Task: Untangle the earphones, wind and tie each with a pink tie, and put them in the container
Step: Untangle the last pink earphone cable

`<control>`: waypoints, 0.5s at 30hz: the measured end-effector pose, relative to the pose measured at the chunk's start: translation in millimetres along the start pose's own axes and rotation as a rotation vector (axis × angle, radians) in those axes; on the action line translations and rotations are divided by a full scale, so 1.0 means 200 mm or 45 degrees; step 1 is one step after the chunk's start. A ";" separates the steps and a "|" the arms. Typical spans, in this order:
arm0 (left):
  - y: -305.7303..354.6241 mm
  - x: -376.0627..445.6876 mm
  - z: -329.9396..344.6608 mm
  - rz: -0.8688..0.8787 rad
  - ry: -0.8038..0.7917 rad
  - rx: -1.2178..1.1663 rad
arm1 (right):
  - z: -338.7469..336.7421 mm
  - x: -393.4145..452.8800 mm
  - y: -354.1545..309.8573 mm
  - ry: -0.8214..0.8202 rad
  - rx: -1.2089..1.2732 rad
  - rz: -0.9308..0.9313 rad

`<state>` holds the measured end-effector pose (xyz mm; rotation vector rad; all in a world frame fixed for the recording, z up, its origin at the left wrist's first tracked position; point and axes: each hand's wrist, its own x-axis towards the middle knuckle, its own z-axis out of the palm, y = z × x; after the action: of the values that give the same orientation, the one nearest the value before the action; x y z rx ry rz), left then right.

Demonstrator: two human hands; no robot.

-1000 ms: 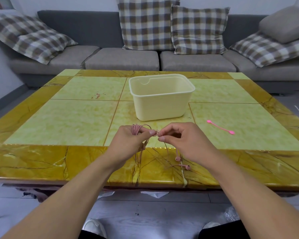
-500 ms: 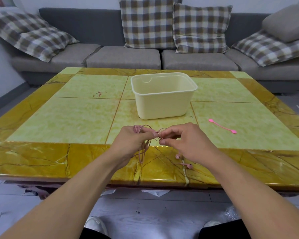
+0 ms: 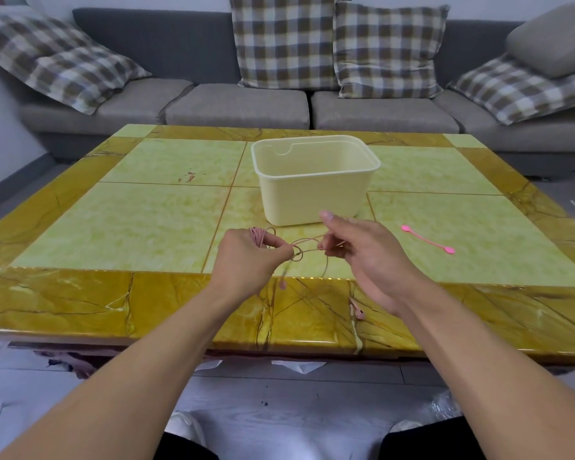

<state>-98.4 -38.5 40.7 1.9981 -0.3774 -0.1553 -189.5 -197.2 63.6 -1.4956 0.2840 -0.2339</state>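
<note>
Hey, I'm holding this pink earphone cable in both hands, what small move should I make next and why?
Probably keep drawing the right hand rightward to pull the strand through the small loop. The left hand pinches the coiled pink earphone cable at that loop, an earbud trails loose on the table, and the pink tie lies unused.

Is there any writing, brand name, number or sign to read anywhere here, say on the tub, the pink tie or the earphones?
None can be read.
The cream tub is blank.
The pink tie and the pink earphones show no lettering.
The table bears only marble veining and a reddish smear, not text.
</note>
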 end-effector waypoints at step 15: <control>-0.03 -0.01 -0.01 -0.110 -0.122 -0.238 | -0.08 0.02 0.06 -0.018 -0.967 -0.006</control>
<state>-97.5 -33.4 37.0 1.8272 -0.3251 -0.3303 -191.9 -212.6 50.4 -2.2467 0.3818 -0.1194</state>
